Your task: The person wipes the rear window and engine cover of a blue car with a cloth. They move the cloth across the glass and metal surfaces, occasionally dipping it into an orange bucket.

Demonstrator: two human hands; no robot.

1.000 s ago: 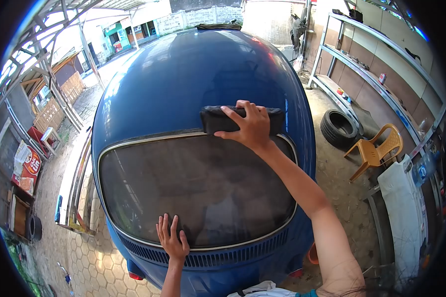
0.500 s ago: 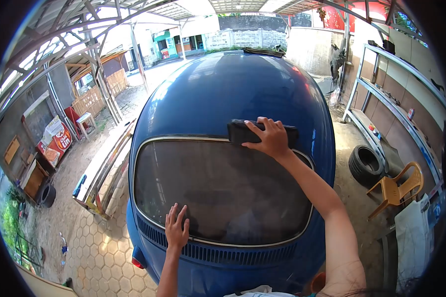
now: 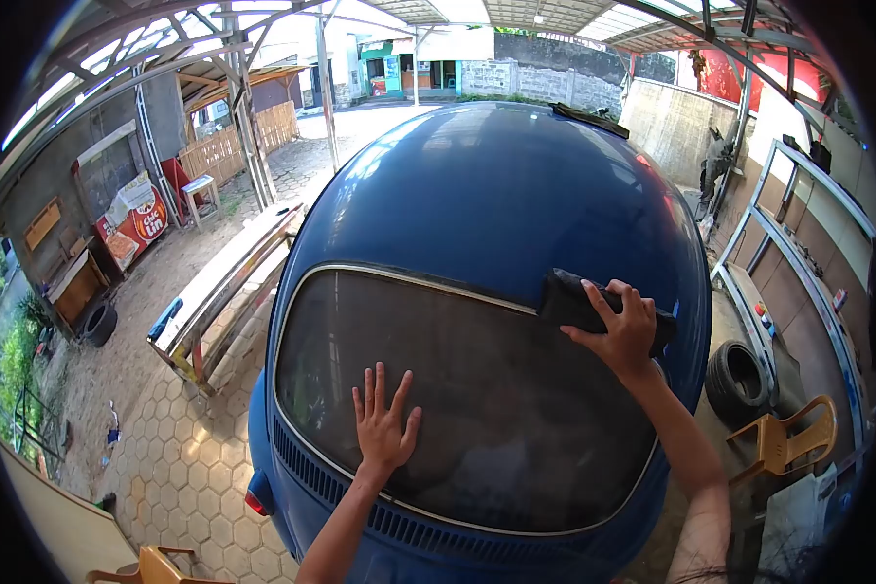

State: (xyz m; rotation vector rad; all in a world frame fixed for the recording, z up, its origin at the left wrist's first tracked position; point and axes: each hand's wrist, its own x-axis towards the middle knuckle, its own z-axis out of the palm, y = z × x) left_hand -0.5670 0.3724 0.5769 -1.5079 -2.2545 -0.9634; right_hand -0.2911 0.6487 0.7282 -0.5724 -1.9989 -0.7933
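Note:
A blue rounded car fills the middle of the view, with its dark rear window facing me. My right hand is wrapped over a black block-like pad, which lies against the blue body at the window's upper right edge. Part of the pad is hidden under my fingers. Over the left part of the glass, my left hand is spread flat with its fingers apart, holding nothing.
A long bench stands left of the car. To the right are tires, a yellow-brown chair and a metal shelf frame. Another chair is at the bottom left. A dark item lies on the roof.
The view has turned left, so the car appears farther right and tilted. My left hand has moved up onto the glass, fingers wider apart. My right hand still holds the pad near the window's top edge.

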